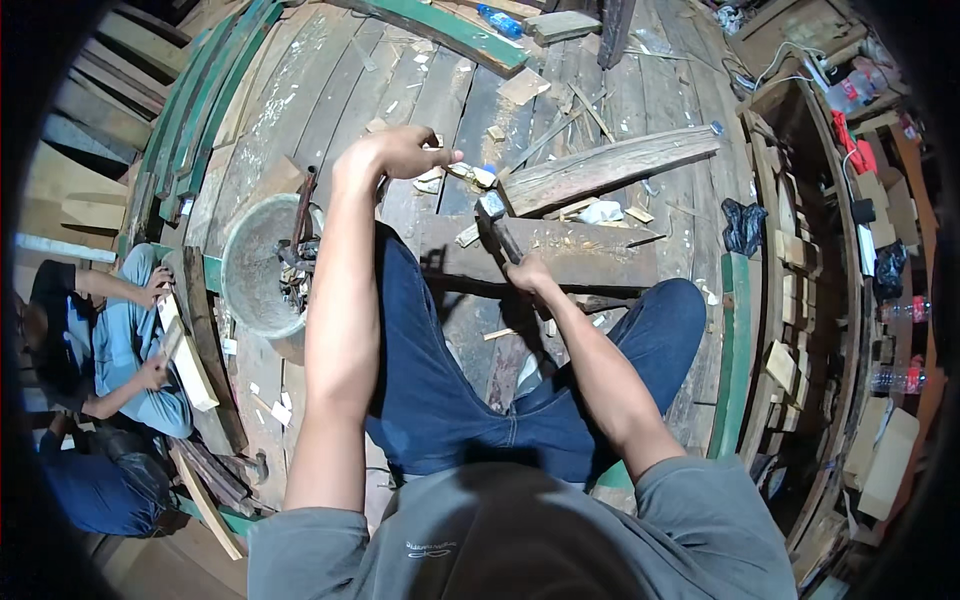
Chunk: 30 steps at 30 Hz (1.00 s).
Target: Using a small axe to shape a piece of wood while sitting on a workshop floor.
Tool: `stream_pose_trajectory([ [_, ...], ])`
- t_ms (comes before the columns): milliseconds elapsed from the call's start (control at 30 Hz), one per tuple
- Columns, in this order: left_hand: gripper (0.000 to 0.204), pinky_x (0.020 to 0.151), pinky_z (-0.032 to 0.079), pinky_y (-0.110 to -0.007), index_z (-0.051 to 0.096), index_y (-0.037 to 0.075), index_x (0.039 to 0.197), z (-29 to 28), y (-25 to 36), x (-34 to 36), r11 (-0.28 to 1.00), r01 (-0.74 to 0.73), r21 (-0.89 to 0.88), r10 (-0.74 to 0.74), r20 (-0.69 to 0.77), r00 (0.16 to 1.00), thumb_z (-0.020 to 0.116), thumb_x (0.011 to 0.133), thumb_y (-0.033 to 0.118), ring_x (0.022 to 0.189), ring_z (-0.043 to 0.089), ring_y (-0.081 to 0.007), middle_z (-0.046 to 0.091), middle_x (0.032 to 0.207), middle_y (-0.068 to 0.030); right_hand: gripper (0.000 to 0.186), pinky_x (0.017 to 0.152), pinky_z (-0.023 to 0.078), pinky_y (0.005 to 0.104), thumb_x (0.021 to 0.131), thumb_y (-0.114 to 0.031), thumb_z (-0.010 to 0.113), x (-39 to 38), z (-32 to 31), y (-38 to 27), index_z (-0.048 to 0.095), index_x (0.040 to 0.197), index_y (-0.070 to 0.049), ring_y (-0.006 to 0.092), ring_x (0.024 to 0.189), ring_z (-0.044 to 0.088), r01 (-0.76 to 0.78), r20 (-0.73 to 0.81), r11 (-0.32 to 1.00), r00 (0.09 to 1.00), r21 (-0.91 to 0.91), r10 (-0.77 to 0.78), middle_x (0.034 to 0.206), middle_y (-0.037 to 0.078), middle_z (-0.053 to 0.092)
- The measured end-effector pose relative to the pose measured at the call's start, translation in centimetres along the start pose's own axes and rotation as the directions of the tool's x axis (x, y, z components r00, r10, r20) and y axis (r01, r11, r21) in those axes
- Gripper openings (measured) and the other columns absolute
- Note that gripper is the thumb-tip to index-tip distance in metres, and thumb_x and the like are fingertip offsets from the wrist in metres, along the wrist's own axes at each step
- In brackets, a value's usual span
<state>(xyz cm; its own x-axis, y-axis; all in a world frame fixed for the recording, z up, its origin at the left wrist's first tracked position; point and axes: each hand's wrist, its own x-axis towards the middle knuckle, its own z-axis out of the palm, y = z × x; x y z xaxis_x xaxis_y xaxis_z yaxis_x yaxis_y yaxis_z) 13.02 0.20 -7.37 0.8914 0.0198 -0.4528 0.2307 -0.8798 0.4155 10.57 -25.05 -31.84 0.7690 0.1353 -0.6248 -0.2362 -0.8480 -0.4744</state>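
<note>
My right hand grips the wooden handle of a hammer. The hammer's metal head is up and to the left, above a wide wooden board lying between my knees. Sawdust and small chips cover part of that board. My left hand is held out past my left knee with fingers stretched to the right, and nothing shows in it. Just beyond its fingertips lie small wood pieces with a blue bit among them. A thick weathered beam lies past the board.
A round metal basin with tools stands at my left. Beyond it another person works on a pale wood strip. Green-painted timber lies at the far side. A wooden rack with blocks lines the right, near a black plastic bag.
</note>
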Motion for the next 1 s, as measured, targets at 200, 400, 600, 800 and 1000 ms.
stream_pose_trajectory([
  [200, 0.063, 0.085, 0.048, -0.038, 0.061, 0.0, 0.111, -0.3, -2.3, 0.6, 0.994, -0.093, 0.064, 0.102, -0.15, 0.983, 0.059, 0.081, 0.055, 0.101, 0.06, -0.0332, 0.062, 0.107, -0.0226, 0.042, 0.045, 0.045, 0.0378, 0.076, -0.034, 0.067, -0.3, -1.8, -2.5, 0.058, 0.059, 0.003, 0.0192, 0.045, 0.057, 0.169, -0.174, 0.984, 0.969, -0.058, -0.177, 0.049, 0.012, 0.055],
  [400, 0.045, 0.08, 0.049, -0.045, 0.067, 0.005, 0.096, -1.1, -3.3, 1.3, 0.985, 0.057, -0.161, -0.144, -0.602, 0.785, 0.056, 0.085, 0.047, 0.092, 0.063, -0.0349, 0.066, 0.093, -0.0195, 0.037, 0.051, 0.043, 0.0429, 0.073, -0.026, 0.069, -4.5, -3.8, -6.9, 0.055, 0.059, 0.005, 0.0328, 0.051, 0.06, 0.447, -0.39, 0.87, 0.854, 0.207, -0.345, 0.05, 0.021, 0.051],
  [600, 0.045, 0.076, 0.05, -0.044, 0.067, 0.003, 0.092, -1.6, -3.0, 0.4, 0.976, -0.031, -0.216, -0.155, -0.789, 0.595, 0.057, 0.084, 0.047, 0.087, 0.065, -0.0334, 0.068, 0.088, -0.0173, 0.046, 0.075, 0.052, 0.0395, 0.073, -0.035, 0.063, -0.3, 2.2, -0.2, 0.065, 0.09, 0.009, 0.0358, 0.09, 0.065, -0.022, -0.046, 0.993, 0.999, -0.12, 0.017, 0.088, 0.029, 0.064],
  [800, 0.047, 0.074, 0.049, -0.039, 0.067, -0.001, 0.091, -1.6, -2.7, 0.7, 0.982, -0.104, -0.16, -0.068, -0.801, 0.594, 0.06, 0.083, 0.045, 0.082, 0.065, -0.0331, 0.066, 0.085, -0.0207, 0.055, 0.085, 0.049, 0.0387, 0.072, -0.04, 0.062, 2.7, 1.3, 1.3, 0.063, 0.096, 0.009, 0.0356, 0.099, 0.062, -0.075, 0.085, 0.995, 0.993, -0.065, 0.081, 0.098, 0.03, 0.062],
  [1000, 0.046, 0.075, 0.049, -0.044, 0.066, 0.001, 0.087, -1.1, -4.0, 0.6, 0.974, -0.099, -0.205, -0.086, -0.735, 0.673, 0.059, 0.083, 0.046, 0.086, 0.063, -0.037, 0.066, 0.084, -0.0223, 0.039, 0.057, 0.049, 0.0388, 0.073, -0.032, 0.064, -2.0, -1.1, -4.4, 0.059, 0.06, 0.004, 0.0248, 0.062, 0.064, 0.173, -0.155, 0.972, 0.968, -0.159, -0.197, 0.061, 0.017, 0.061],
])
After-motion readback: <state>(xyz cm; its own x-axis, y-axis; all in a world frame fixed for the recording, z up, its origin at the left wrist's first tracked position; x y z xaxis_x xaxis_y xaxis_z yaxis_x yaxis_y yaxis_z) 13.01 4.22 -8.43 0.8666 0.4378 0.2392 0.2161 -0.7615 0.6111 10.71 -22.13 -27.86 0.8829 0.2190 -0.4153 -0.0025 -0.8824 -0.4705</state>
